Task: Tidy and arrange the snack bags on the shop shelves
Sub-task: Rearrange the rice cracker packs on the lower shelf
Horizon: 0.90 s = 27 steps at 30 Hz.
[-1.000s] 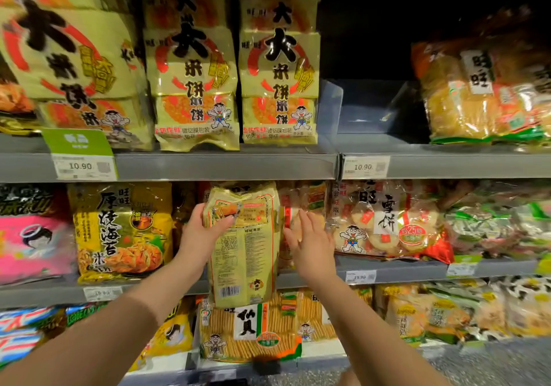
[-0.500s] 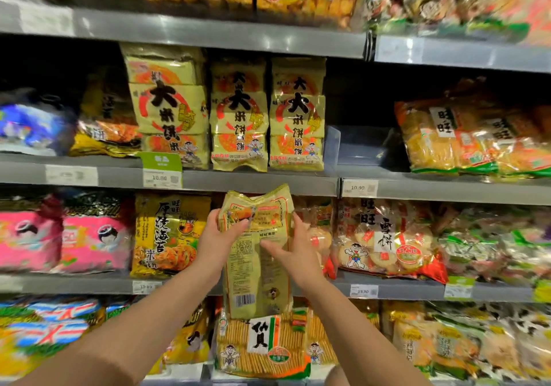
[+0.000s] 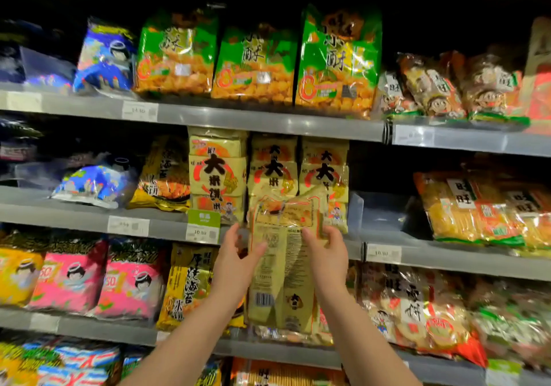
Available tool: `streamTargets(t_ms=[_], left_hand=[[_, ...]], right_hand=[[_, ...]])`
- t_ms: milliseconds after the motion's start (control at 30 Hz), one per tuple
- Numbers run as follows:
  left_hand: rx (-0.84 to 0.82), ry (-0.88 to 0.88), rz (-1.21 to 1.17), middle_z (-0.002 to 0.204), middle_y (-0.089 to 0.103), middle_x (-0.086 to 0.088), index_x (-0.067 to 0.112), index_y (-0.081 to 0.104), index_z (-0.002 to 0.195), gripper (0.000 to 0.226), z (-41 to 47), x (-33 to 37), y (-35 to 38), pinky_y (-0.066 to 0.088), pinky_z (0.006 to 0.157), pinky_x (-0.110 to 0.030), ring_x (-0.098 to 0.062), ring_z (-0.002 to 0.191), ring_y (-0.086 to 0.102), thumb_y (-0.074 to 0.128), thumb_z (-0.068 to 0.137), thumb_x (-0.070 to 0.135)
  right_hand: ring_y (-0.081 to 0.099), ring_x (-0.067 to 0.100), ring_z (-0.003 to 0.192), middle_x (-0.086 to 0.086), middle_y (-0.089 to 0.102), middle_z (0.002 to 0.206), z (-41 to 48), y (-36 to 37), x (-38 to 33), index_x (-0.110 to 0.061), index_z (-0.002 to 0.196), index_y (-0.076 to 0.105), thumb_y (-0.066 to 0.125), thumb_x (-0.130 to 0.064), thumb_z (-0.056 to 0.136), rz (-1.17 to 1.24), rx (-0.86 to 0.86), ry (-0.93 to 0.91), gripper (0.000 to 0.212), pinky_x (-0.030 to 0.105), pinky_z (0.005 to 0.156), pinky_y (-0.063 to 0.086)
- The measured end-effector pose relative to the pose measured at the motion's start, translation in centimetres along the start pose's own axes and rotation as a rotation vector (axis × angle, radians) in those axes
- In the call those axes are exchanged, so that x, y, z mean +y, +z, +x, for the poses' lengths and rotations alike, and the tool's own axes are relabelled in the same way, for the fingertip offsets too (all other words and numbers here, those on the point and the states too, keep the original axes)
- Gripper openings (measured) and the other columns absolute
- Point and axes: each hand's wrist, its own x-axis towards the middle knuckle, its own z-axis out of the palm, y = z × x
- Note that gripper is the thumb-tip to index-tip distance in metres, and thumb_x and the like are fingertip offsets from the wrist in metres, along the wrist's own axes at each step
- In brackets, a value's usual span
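Shop shelving fills the whole wall, grey rails with price tags and packets crammed in rows: green bags up high, pink bags low on the left. On the middle shelf stands a row of yellow bags with bold black characters, three faces wide. The person holds one yellow snack bag upright in the air just before that row. Its back panel and barcode are turned toward them, its top edge overlaps the lower part of the row, and its bottom hangs in front of the shelf below.

To my eye the step in hand is carrying this bag to its matching row. Next it wants turning round so the printed front faces out, then sliding in level with the others. Whether there is room in the row I cannot tell from where I stand.

Left hand grips the bag's left edge, thumb laid across the front, fingers tucked behind. Right hand clasps the upper right edge, fingers curled over it.
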Motion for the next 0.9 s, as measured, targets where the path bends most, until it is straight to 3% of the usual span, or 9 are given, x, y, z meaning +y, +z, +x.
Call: streamTargets(t_ms=[100, 200, 300, 400, 500, 600, 667, 800, 900], left_hand=[[-0.094, -0.022, 0.059, 0.148, 0.035, 0.000, 0.029, 0.013, 0.147, 0.079, 0.4, 0.1, -0.4, 0.033, 0.106, -0.040, -0.021, 0.132, 0.038, 0.060, 0.084, 0.043], [-0.212, -0.076, 0.072, 0.121, 0.050, 0.014, 0.025, 0.017, 0.146, 0.082, 0.9, 0.3, -0.4, 0.040, 0.096, -0.031, -0.010, 0.105, 0.050, 0.066, 0.081, 0.039], [-0.133, -0.082, 0.050, 0.096, 0.054, 0.017, 0.020, 0.030, 0.141, 0.074, 1.4, 0.4, 0.5, 0.041, 0.082, -0.023, -0.005, 0.087, 0.053, 0.071, 0.079, 0.028], [0.053, -0.050, 0.115, 0.097, 0.053, 0.010, 0.017, 0.037, 0.137, 0.067, 1.7, 1.0, 1.7, 0.041, 0.080, -0.024, -0.011, 0.088, 0.051, 0.071, 0.079, 0.030], [0.206, -0.051, 0.240, 0.101, 0.057, 0.004, 0.019, 0.039, 0.134, 0.063, 2.5, 0.9, 2.8, 0.046, 0.077, -0.030, -0.018, 0.090, 0.054, 0.066, 0.081, 0.040], [0.031, 0.106, 0.287, 0.117, 0.062, -0.012, 0.019, 0.047, 0.130, 0.043, 3.3, 1.1, 4.0, 0.049, 0.083, -0.040, -0.027, 0.101, 0.059, 0.053, 0.091, 0.035], [-0.019, 0.216, 0.288, 0.116, 0.065, -0.010, 0.022, 0.061, 0.118, 0.029, 2.9, 2.0, 5.6, 0.048, 0.087, -0.040, -0.025, 0.105, 0.060, 0.046, 0.095, 0.030], [-0.110, 0.391, 0.370, 0.126, 0.040, 0.024, 0.043, 0.024, 0.141, 0.068, 2.5, 1.6, 6.2, 0.039, 0.103, -0.029, -0.003, 0.120, 0.042, 0.061, 0.086, 0.030], [-0.163, 0.399, 0.272, 0.125, 0.025, 0.038, 0.043, 0.028, 0.137, 0.054, 4.0, 2.9, 5.2, 0.026, 0.108, -0.023, 0.009, 0.123, 0.025, 0.054, 0.090, 0.034]], right_hand=[[0.051, 0.012, 0.103, -0.005, 0.056, 0.119, 1.8, 0.2, -1.2, -0.018, 0.118, 0.053, 0.057, -0.034, 0.091, 0.088, -0.023, 0.013, 0.032, 0.032, 0.086, 0.044], [0.055, 0.015, 0.111, -0.006, 0.059, 0.122, 3.6, 0.2, -2.0, -0.019, 0.118, 0.057, 0.056, -0.037, 0.091, 0.133, -0.118, 0.022, 0.032, 0.040, 0.099, 0.045], [0.060, 0.010, 0.098, -0.012, 0.063, 0.104, 4.7, 0.3, -2.7, -0.027, 0.109, 0.058, 0.052, -0.031, 0.094, 0.144, -0.197, -0.003, 0.016, 0.033, 0.086, 0.050], [0.051, 0.010, 0.113, -0.010, 0.050, 0.131, 5.1, 1.1, -2.4, -0.025, 0.140, 0.035, 0.047, -0.039, 0.095, -0.112, -0.163, -0.093, 0.048, 0.035, 0.094, 0.047], [0.039, 0.012, 0.131, -0.018, 0.029, 0.146, 4.3, 1.4, -1.9, -0.038, 0.144, 0.020, 0.050, -0.052, 0.088, -0.281, -0.213, -0.223, 0.065, 0.042, 0.106, 0.040], [0.043, 0.009, 0.125, -0.018, 0.037, 0.138, 2.6, 2.2, -2.4, -0.046, 0.141, 0.020, 0.063, -0.063, 0.069, -0.111, -0.431, -0.144, 0.086, 0.038, 0.103, 0.041], [0.050, 0.010, 0.116, -0.010, 0.047, 0.131, 3.0, 2.5, -2.5, -0.041, 0.139, 0.024, 0.072, -0.064, 0.055, -0.077, -0.345, -0.161, 0.100, 0.036, 0.098, 0.047], [0.061, 0.008, 0.096, -0.011, 0.062, 0.106, 6.3, 0.6, -3.2, -0.036, 0.112, 0.050, 0.078, -0.048, 0.062, -0.055, -0.193, -0.128, 0.058, 0.032, 0.081, 0.055], [0.066, 0.016, 0.092, -0.004, 0.067, 0.101, 8.7, -1.7, -3.6, -0.029, 0.104, 0.057, 0.077, -0.024, 0.074, 0.125, -0.241, -0.115, 0.036, 0.032, 0.076, 0.056]])
